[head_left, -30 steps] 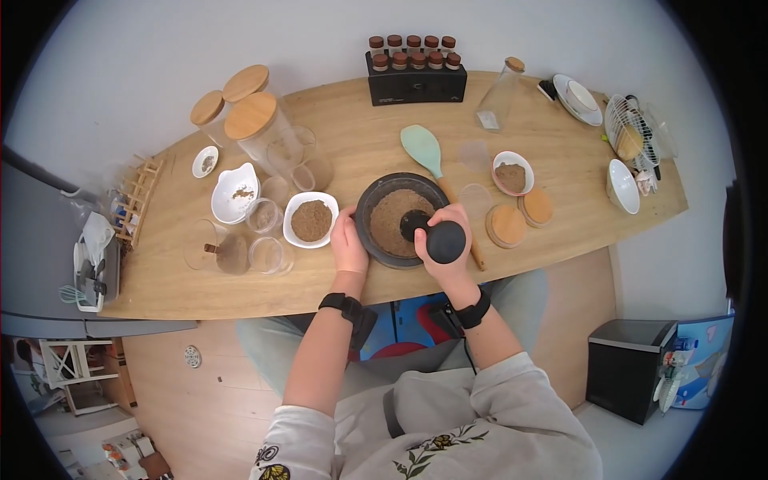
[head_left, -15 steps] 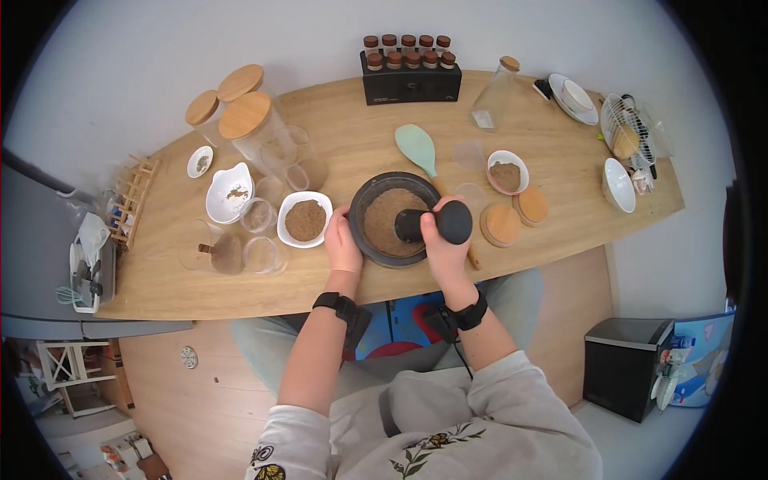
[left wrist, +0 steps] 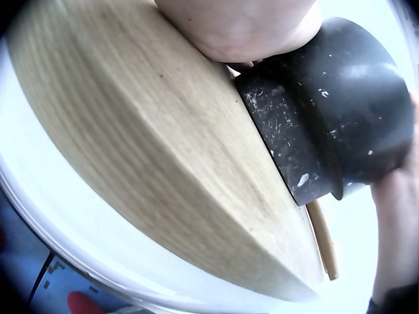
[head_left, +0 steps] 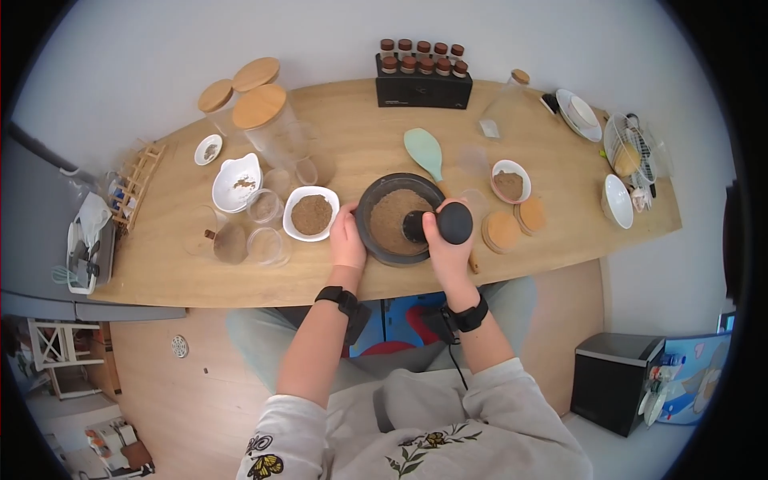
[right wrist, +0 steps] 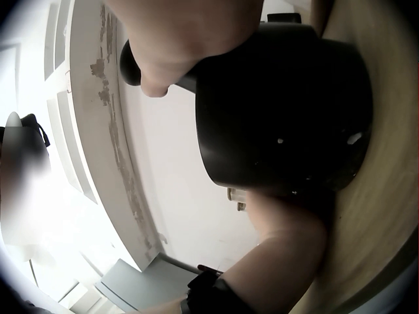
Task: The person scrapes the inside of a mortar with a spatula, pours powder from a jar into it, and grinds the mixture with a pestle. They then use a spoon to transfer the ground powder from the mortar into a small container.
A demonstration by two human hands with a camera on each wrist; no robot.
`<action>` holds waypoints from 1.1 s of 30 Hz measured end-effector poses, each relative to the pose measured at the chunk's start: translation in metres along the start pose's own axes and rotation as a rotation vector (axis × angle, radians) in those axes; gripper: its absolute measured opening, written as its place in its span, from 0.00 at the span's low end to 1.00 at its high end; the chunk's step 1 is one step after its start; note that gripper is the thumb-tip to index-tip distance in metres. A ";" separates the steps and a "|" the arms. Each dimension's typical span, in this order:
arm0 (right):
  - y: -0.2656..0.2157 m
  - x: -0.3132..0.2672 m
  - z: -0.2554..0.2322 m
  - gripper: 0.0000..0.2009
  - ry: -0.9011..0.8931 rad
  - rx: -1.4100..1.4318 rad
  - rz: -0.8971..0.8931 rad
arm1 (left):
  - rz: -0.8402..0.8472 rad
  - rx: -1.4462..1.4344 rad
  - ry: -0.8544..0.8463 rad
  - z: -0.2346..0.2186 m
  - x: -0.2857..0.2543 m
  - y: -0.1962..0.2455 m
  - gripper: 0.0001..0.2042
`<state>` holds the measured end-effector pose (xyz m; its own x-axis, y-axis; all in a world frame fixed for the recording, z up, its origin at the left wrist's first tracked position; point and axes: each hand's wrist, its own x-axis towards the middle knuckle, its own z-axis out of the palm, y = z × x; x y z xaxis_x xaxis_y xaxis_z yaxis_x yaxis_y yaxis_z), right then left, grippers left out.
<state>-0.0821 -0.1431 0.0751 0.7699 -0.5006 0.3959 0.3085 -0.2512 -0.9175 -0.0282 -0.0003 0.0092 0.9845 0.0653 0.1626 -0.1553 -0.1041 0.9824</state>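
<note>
A dark stone mortar (head_left: 376, 250) stands near the table's front edge with brown powder (head_left: 394, 216) in it. My left hand (head_left: 347, 240) holds its left wall, the fingers bent along the curve. With my right hand (head_left: 450, 254) I grip a black pestle (head_left: 456, 223), thumb along the handle. The pestle leans to the right, its lower end in the powder. In the left wrist view, pale specks mark the mortar's outer wall (left wrist: 347, 98). Left of the mortar is a white square bowl (head_left: 290, 220) of coarser brown powder, close to my left hand.
A green spatula (head_left: 422, 152) lies behind the mortar, its wooden handle passing along the right. Clear jars (head_left: 264, 204) and a white bowl (head_left: 232, 178) crowd the left. Wooden lids (head_left: 502, 232) and a small powder bowl (head_left: 498, 192) sit to the right. A spice rack (head_left: 424, 92) stands behind.
The pestle's knob has swung to the right and away from me, with my right hand following. My left hand stays at the mortar. The head view has shifted slightly.
</note>
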 end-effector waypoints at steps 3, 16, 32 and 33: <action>-0.001 0.005 0.001 0.13 -0.010 -0.016 0.084 | 0.023 0.048 0.009 -0.002 0.000 0.003 0.15; -0.098 0.063 0.057 0.18 -0.412 -0.336 -0.080 | 0.005 -0.147 0.016 0.001 0.002 -0.006 0.12; -0.061 0.053 0.290 0.21 -0.940 -0.213 -0.073 | -0.120 -0.007 -0.029 -0.005 -0.003 0.001 0.10; -0.056 0.051 0.294 0.21 -0.934 -0.192 -0.026 | 0.121 0.028 0.060 0.004 0.001 -0.014 0.12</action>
<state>0.1045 0.0891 0.1351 0.9249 0.3501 0.1484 0.2984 -0.4264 -0.8539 -0.0247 -0.0026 -0.0051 0.9521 0.1094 0.2856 -0.2694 -0.1423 0.9525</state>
